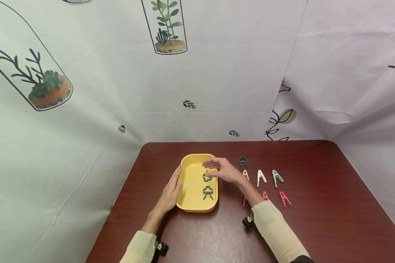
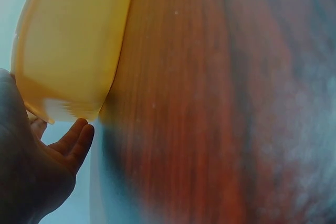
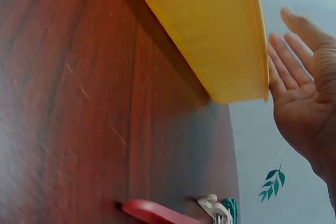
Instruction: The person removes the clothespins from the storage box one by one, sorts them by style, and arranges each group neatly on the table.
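A yellow tray (image 1: 193, 209) stands on the table, and my left hand (image 1: 169, 193) rests along its left wall. In the left wrist view the fingertips (image 2: 83, 132) lie near the outside of the tray's end. Over the tray's right rim hovers my right hand (image 1: 224, 170), its thumb apart from its fingers and nothing seen between them. Inside the tray are two dark green clips with cloud-shaped heads, the nearer clip (image 1: 208, 192) with splayed legs and the farther clip (image 1: 207, 179) just below the right hand, partly hidden.
Right of the tray, another dark green clip (image 1: 243, 163) lies at the back. Nearer are white clothespins (image 1: 261, 176), a pale green clothespin (image 1: 276, 176) and red clothespins (image 1: 285, 198), some partly covered by the right forearm. A patterned cloth (image 1: 210, 80) hangs behind the table.
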Demonstrator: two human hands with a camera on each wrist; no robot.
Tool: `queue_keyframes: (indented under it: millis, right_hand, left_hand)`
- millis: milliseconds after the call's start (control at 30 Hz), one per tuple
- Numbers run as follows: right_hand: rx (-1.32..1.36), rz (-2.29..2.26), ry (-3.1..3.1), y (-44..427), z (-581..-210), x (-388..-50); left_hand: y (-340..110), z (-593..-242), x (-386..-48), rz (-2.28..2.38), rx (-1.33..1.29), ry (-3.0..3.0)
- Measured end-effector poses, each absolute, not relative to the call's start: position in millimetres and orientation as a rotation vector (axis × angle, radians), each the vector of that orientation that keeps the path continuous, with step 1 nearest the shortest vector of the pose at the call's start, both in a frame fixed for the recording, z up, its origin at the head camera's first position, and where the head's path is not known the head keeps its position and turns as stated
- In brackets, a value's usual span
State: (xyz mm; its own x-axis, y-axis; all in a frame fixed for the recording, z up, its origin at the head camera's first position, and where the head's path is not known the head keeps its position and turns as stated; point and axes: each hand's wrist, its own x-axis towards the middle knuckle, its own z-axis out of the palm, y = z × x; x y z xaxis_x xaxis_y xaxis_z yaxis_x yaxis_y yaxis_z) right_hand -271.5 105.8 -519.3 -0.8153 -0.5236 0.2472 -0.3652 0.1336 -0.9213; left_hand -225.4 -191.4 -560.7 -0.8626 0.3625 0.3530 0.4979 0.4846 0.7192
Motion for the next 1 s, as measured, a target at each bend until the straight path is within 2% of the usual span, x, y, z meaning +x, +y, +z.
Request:
queue_keyframes:
  millis: [233, 600, 1000]
  right_hand:
    - [-0.892, -1.702, 2.154, 113.6, -518.2, -276.2]
    - [-1.084, -1.458, 2.172, 103.4, -509.9, -281.2]
    - [-0.934, -1.413, 2.381, 85.9, -509.6, -288.5]
  left_hand:
    - [-190.9, -561.3, -223.4, -1.319, -0.748, -2.571]
    - [-189.6, -558.9, -223.3, -1.320, -0.728, -2.587]
    - [-190.4, -559.9, -225.1, -1.317, -0.761, -2.558]
